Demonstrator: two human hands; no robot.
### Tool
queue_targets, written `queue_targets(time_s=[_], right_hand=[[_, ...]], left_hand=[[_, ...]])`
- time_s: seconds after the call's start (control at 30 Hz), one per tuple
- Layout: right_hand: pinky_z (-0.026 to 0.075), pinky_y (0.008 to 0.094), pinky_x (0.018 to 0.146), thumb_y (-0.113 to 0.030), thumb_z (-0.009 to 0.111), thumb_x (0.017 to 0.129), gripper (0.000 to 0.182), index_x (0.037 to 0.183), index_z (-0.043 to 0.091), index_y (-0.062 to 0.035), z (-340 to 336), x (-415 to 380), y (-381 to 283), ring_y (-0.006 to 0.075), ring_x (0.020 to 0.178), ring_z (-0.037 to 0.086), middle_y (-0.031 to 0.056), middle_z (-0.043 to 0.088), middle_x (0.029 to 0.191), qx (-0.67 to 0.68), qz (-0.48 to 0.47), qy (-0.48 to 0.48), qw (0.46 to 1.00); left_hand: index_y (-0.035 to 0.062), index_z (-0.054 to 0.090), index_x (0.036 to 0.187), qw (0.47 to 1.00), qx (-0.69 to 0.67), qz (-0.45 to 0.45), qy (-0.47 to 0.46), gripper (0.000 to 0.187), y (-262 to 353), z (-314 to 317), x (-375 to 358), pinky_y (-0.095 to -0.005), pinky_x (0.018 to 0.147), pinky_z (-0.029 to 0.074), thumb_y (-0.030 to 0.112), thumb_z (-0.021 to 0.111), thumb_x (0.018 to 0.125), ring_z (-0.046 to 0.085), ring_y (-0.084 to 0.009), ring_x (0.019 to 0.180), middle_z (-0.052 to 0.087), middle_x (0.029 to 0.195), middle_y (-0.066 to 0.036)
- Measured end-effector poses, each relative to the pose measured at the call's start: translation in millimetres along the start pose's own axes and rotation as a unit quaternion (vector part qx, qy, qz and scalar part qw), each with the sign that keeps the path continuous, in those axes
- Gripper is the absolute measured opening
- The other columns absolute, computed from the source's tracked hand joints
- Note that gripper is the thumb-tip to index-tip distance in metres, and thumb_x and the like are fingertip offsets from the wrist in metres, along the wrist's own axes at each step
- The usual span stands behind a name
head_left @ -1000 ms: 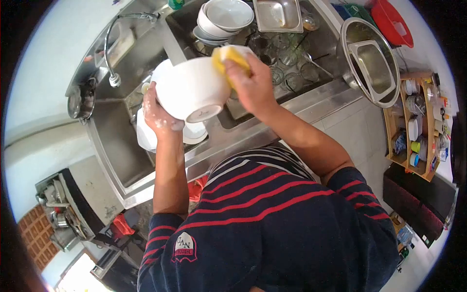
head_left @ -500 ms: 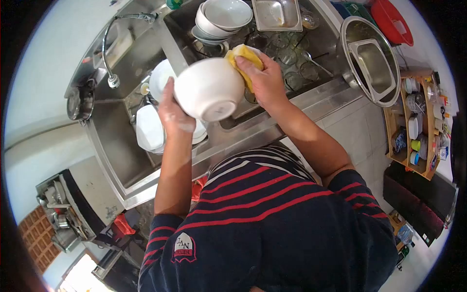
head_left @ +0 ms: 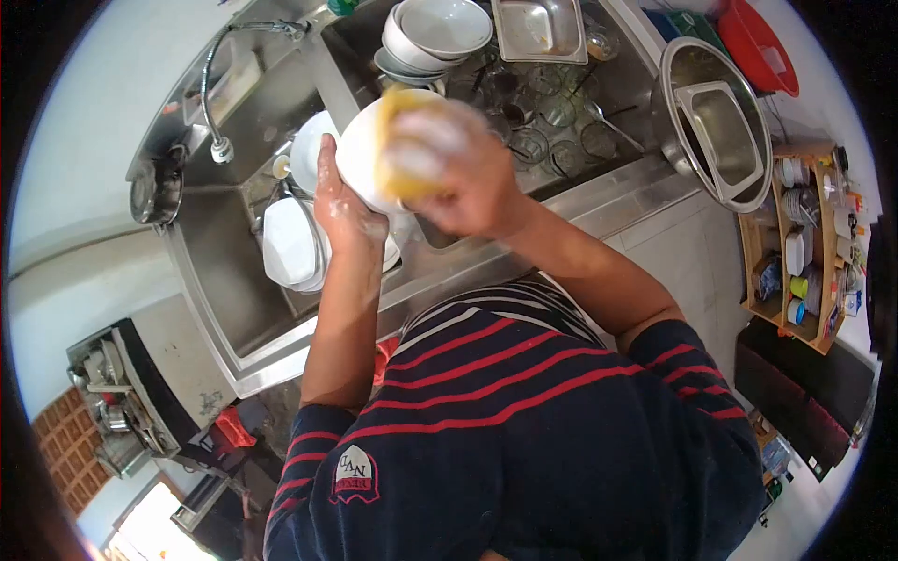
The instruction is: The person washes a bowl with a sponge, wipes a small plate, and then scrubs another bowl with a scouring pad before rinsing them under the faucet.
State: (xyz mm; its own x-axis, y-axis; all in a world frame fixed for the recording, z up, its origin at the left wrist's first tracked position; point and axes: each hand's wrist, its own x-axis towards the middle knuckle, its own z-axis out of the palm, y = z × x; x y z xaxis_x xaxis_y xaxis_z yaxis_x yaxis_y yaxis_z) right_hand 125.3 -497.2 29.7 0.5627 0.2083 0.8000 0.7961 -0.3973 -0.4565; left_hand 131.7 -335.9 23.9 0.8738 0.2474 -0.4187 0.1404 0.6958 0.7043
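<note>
A white bowl (head_left: 360, 161) is held up over the divider of the double sink, gripped along its left side by my left hand (head_left: 348, 213), which has suds on it. My right hand (head_left: 472, 178), smeared by motion, presses a yellow sponge (head_left: 393, 140) against the bowl's outside and hides much of it. Below and left of the bowl, white plates (head_left: 290, 245) are stacked in the left basin. Behind it stands a stack of white bowls (head_left: 440, 28) in the right basin, near several drinking glasses (head_left: 557, 110).
A flexible faucet (head_left: 210, 103) hangs over the left basin. A small pot (head_left: 157, 192) sits at the left rim. One metal pan (head_left: 541, 33) lies at the back. To the right are a large steel basin (head_left: 669, 122), a red tub (head_left: 758, 47) and a wooden shelf (head_left: 762, 252).
My right hand has swept the sponge left, from the bowl's upper right edge across its outer side. My left hand still holds the bowl, nearly in the same place.
</note>
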Motion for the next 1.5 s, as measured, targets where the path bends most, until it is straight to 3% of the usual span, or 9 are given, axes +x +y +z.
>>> queue_targets(time_s=[0.07, 0.13, 0.4, 0.5, 0.87, 1.13, 1.2, 1.33, 1.5], right_hand=[[0.047, 0.0384, 0.090, -0.017, 0.071, 0.079, 0.036, 0.113, 0.066, -0.0086, 3.8, -5.7, 22.8, 0.0274, 0.103, 0.061, 0.0112, 0.063, 0.114, 0.015, 0.045, 0.062, 0.997], [0.049, 0.0346, 0.079, -0.021, 0.066, 0.086, 0.029, 0.106, 0.066, -0.0015, 6.5, -17.7, 33.7, 0.0214, 0.091, 0.063, 0.0134, 0.066, 0.103, 0.211, 0.464, 0.053, 0.859], [0.049, 0.0352, 0.079, -0.018, 0.068, 0.085, 0.027, 0.106, 0.067, -0.0004, 13.7, -18.0, 21.5, 0.0241, 0.091, 0.063, 0.0164, 0.067, 0.101, 0.158, 0.387, 0.190, 0.888], [0.043, 0.0475, 0.097, -0.013, 0.074, 0.071, 0.045, 0.115, 0.065, -0.0073, -2.2, -9.2, 3.4, 0.0403, 0.112, 0.054, 0.0158, 0.059, 0.122, 0.004, 0.036, 0.024, 0.999], [0.045, 0.0451, 0.096, -0.010, 0.073, 0.065, 0.044, 0.108, 0.067, -0.0133, 7.7, -13.9, 18.5, 0.0372, 0.112, 0.054, 0.0055, 0.062, 0.121, -0.058, 0.087, 0.038, 0.994], [0.046, 0.0480, 0.097, -0.015, 0.064, 0.076, 0.040, 0.115, 0.066, -0.0182, 17.8, -52.6, 0.2, 0.0348, 0.122, 0.049, -0.0002, 0.059, 0.124, -0.050, -0.095, -0.012, 0.994], [0.043, 0.0519, 0.100, -0.017, 0.064, 0.080, 0.035, 0.115, 0.066, -0.0184, 22.0, -60.7, 2.1, 0.0359, 0.122, 0.050, 0.0022, 0.057, 0.126, -0.084, -0.077, -0.006, 0.994], [0.039, 0.0511, 0.101, -0.020, 0.060, 0.089, 0.038, 0.125, 0.056, -0.0094, 15.8, -43.6, 3.5, 0.0380, 0.118, 0.051, 0.0163, 0.053, 0.126, -0.057, 0.040, 0.089, 0.994], [0.042, 0.0397, 0.095, -0.011, 0.054, 0.092, 0.030, 0.119, 0.055, 0.0006, 10.2, -16.3, 23.7, 0.0373, 0.108, 0.055, 0.0207, 0.056, 0.118, 0.162, 0.299, 0.190, 0.921]], left_hand=[[0.0008, 0.056, 0.119, 1.000, 0.003, 0.017, 0.011, 0.045, 0.5, 0.4, 0.5, -0.0414, 0.090, 0.049, 0.039, 0.052, 0.096, 0.063, -0.0276, 0.099, 0.065, 0.113, -0.013], [0.0020, 0.054, 0.123, 0.999, -0.031, -0.001, -0.024, 0.046, -0.3, 3.0, -2.4, -0.0433, 0.093, 0.047, 0.039, 0.045, 0.098, 0.061, -0.0285, 0.104, 0.063, 0.118, -0.012], [0.0038, 0.051, 0.127, 1.000, -0.016, -0.003, 0.012, 0.044, -2.8, 22.3, -3.9, -0.0448, 0.098, 0.046, 0.034, 0.033, 0.102, 0.058, -0.0295, 0.111, 0.060, 0.123, -0.012], [0.0064, 0.050, 0.130, 0.998, -0.034, -0.049, 0.006, 0.046, -5.2, 14.6, 5.9, -0.0453, 0.103, 0.042, 0.038, 0.029, 0.103, 0.055, -0.0297, 0.117, 0.057, 0.129, -0.011], [0.0105, 0.047, 0.134, 0.994, 0.030, -0.079, 0.066, 0.057, -16.4, 19.0, 1.8, -0.0510, 0.105, 0.037, 0.053, 0.028, 0.100, 0.049, -0.0319, 0.124, 0.050, 0.137, -0.011], [0.0043, 0.048, 0.131, 0.997, 0.070, -0.004, -0.021, 0.065, -10.1, 7.3, 23.5, -0.0466, 0.102, 0.043, 0.055, 0.023, 0.100, 0.055, -0.0341, 0.115, 0.057, 0.127, -0.015], [0.0060, 0.056, 0.121, 0.993, -0.079, -0.062, -0.067, 0.032, -6.7, 14.6, 12.3, -0.0356, 0.080, 0.056, 0.026, 0.045, 0.097, 0.065, -0.0260, 0.093, 0.062, 0.116, -0.013], [0.0064, 0.048, 0.132, 0.979, -0.136, -0.095, -0.115, 0.063, -12.5, 19.4, 14.4, -0.0445, 0.103, 0.042, 0.054, 0.023, 0.100, 0.054, -0.0311, 0.118, 0.056, 0.130, -0.012], [0.0020, 0.052, 0.125, 0.999, 0.021, 0.019, -0.026, 0.061, -8.5, 22.9, -1.4, -0.0440, 0.095, 0.048, 0.055, 0.038, 0.097, 0.060, -0.0301, 0.108, 0.063, 0.115, -0.014]])
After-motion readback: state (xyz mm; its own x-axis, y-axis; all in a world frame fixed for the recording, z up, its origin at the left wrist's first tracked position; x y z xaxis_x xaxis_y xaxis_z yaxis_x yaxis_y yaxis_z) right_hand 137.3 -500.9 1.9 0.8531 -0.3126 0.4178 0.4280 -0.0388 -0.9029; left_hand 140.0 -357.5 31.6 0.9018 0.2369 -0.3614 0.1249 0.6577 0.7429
